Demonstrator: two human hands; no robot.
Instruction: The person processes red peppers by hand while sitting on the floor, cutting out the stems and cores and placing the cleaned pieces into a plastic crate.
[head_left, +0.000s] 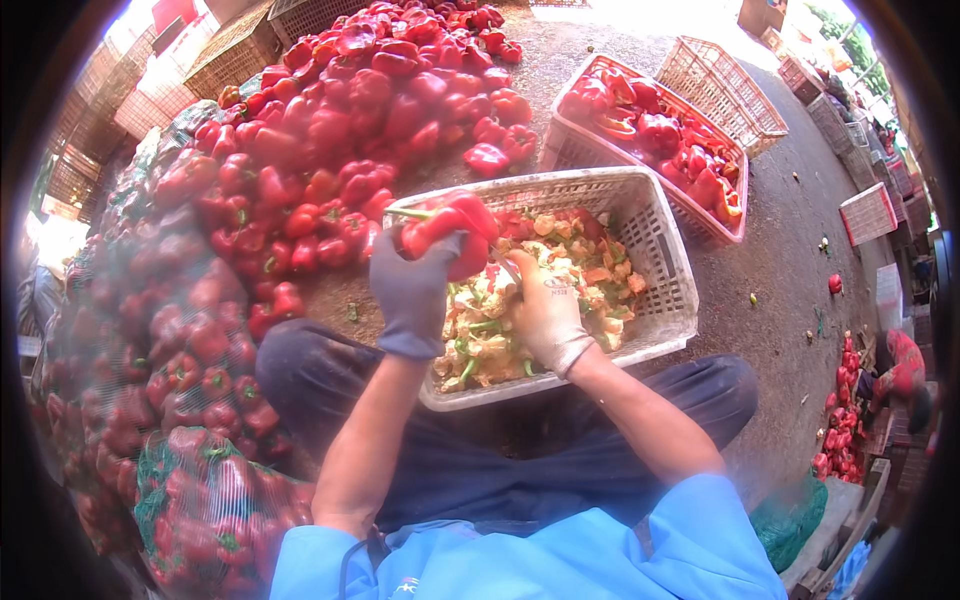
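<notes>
My left hand (411, 294), in a dark grey glove, grips a red bell pepper (469, 225) whose green stem points left. My right hand (547, 311), in a pale work glove, is closed around a small knife (505, 265); only a thin piece of it shows, close to the pepper's lower right side. Both hands are over a white plastic crate (666, 304) between my knees. Inside lie pale pepper cores with seeds and green stems (487, 341), along with some red scraps.
Loose red bell peppers (367, 112) are heaped ahead and to the left. Net sacks of peppers (217, 517) flank my left side. Beyond the white crate, a pink crate (727, 225) holds cut peppers (660, 135), beside another crate (720, 94). Another person (900, 367) is at far right.
</notes>
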